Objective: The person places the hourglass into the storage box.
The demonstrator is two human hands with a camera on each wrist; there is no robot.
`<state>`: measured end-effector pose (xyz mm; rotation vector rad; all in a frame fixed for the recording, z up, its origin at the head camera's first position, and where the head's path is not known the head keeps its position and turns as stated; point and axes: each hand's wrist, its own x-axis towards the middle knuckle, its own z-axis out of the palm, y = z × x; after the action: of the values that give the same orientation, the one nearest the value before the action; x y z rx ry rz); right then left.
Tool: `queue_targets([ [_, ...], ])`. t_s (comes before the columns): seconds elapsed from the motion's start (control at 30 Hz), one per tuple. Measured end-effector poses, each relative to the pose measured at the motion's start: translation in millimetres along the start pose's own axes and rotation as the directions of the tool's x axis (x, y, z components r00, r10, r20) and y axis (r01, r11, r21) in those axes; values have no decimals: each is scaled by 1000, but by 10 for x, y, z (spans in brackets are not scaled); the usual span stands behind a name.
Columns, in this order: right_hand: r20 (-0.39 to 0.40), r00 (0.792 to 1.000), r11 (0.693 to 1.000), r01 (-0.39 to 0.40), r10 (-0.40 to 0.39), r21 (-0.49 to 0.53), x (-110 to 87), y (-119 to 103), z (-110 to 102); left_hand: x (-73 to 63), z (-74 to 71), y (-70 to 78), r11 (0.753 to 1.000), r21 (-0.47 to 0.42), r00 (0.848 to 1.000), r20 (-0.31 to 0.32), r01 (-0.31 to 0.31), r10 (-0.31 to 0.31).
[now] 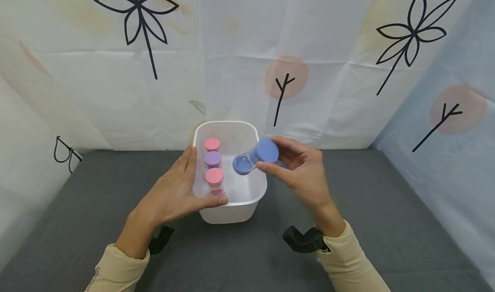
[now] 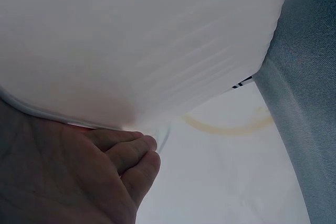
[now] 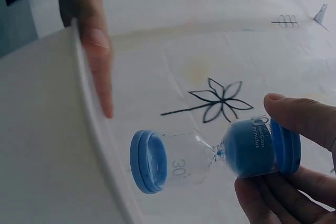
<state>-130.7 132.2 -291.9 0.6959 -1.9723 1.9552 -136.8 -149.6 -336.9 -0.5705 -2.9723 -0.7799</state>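
Note:
My right hand (image 1: 299, 167) holds a blue-capped hourglass (image 3: 249, 148) tilted over the right side of a white plastic tub (image 1: 239, 189). Thumb and fingers grip it near one cap; blue sand fills the half nearest the hand, and the clear half bears "30". A small bluish clear piece (image 1: 281, 164) shows beside the right fingers in the head view. My left hand (image 1: 174, 193) rests on the tub, fingers straight along its left rim, thumb over the front rim. Inside, along the left wall, stand a pink-capped hourglass (image 1: 214, 176), a purple-capped one (image 1: 213, 159) and another pink-capped one (image 1: 212, 144).
The tub stands on a dark grey tabletop (image 1: 154, 257), close to a white cloth backdrop (image 1: 239, 85) printed with leaves and flowers. Cloth walls also rise at the left and right sides. A black wrist device (image 1: 305, 239) sits on the right forearm.

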Motion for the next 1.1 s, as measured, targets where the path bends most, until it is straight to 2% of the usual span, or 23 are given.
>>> queue_targets([
  [0.17, 144, 987, 997, -74, 72, 10, -19, 210, 219, 1, -13, -9, 1000, -1, 1000, 3, -6, 6],
  [0.33, 236, 962, 991, -134, 134, -14, -8, 326, 307, 0, -10, -15, 1000, 3, 1000, -2, -13, 13],
  [0.5, 261, 952, 987, -157, 158, -25, 73, 388, 319, -2, 3, -16, 1000, 8, 1000, 2, -19, 19],
  [0.7, 293, 939, 981, -195, 179, 24, 117, 379, 306, -6, -6, -10, 1000, 6, 1000, 15, -17, 17],
  [0.83, 313, 927, 976, -216, 208, -11, 122, 355, 303, -4, -10, -5, 1000, 1, 1000, 18, -14, 13],
  [0.97, 372, 888, 962, -246, 272, -116, 163, 335, 341, -4, -10, -6, 1000, 1, 1000, 19, -12, 12],
  [1.1, 462, 836, 950, -204, 295, -236, 261, 343, 419, -4, -9, -9, 1000, 5, 1000, 20, -10, 10],
])
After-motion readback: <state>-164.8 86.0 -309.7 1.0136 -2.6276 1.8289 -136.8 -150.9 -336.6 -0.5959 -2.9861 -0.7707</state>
